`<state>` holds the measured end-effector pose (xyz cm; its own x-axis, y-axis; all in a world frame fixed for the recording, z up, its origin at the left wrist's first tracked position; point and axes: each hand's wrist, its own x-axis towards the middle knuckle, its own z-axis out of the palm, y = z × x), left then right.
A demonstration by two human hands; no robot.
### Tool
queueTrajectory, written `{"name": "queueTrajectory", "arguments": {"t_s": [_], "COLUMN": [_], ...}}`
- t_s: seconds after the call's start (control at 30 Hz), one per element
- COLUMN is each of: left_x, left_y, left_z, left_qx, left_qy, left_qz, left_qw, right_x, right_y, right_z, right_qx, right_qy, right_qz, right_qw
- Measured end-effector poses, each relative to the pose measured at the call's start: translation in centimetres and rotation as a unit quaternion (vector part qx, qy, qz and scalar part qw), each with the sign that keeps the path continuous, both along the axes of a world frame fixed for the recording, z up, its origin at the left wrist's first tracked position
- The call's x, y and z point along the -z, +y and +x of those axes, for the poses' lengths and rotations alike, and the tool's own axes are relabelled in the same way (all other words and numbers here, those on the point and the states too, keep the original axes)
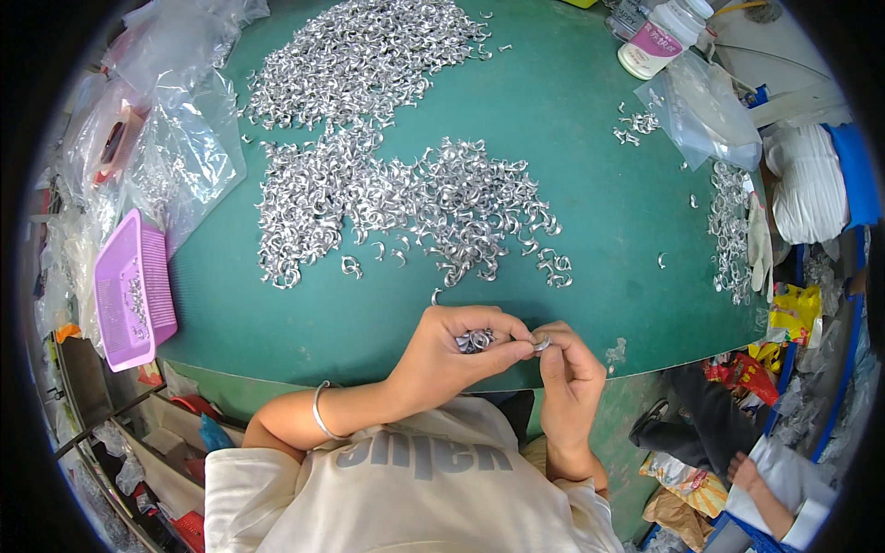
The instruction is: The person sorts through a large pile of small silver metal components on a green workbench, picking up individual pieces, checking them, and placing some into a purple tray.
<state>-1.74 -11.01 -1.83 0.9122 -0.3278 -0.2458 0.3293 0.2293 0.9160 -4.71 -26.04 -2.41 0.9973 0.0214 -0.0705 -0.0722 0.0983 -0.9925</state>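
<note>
My left hand (pixel 441 355) is closed around a small clutch of curved silvery metal pieces (pixel 475 341), which show between its fingers and palm. The fingers of my right hand (pixel 570 373) pinch one curved metal piece (pixel 542 344). The fingertips of both hands meet at that piece, just above the table's near edge. Beyond my hands, a wide heap of the same kind of pieces (pixel 369 189) lies spread on the green table (pixel 590 184). A second, denser heap (pixel 359 55) sits at the far side. One loose piece (pixel 435 297) rests close to my left knuckles.
A purple plastic basket (pixel 136 355) with some pieces stands at the left edge, below clear plastic bags (pixel 189 138). On the right are more metal pieces (pixel 728 235), a plastic bag (pixel 705 111) and a white jar (pixel 659 41). Another person's hand (pixel 745 472) shows at lower right.
</note>
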Motion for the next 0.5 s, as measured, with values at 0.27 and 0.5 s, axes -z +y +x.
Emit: {"name": "queueTrajectory", "arguments": {"t_s": [0.27,0.5], "left_x": [-0.2,1.1], "left_y": [0.7,1.7], "left_z": [0.4,0.5], "left_qx": [0.064,0.052], "left_qy": [0.180,0.323], "left_qz": [-0.152,-0.385], "left_qw": [0.970,0.863], "right_x": [0.0,1.9], "right_y": [0.0,-2.2], "right_z": [0.4,3.5], "right_qx": [0.011,0.137], "right_qy": [-0.075,-0.163], "right_qz": [-0.128,-0.495], "right_qw": [0.989,0.842]}}
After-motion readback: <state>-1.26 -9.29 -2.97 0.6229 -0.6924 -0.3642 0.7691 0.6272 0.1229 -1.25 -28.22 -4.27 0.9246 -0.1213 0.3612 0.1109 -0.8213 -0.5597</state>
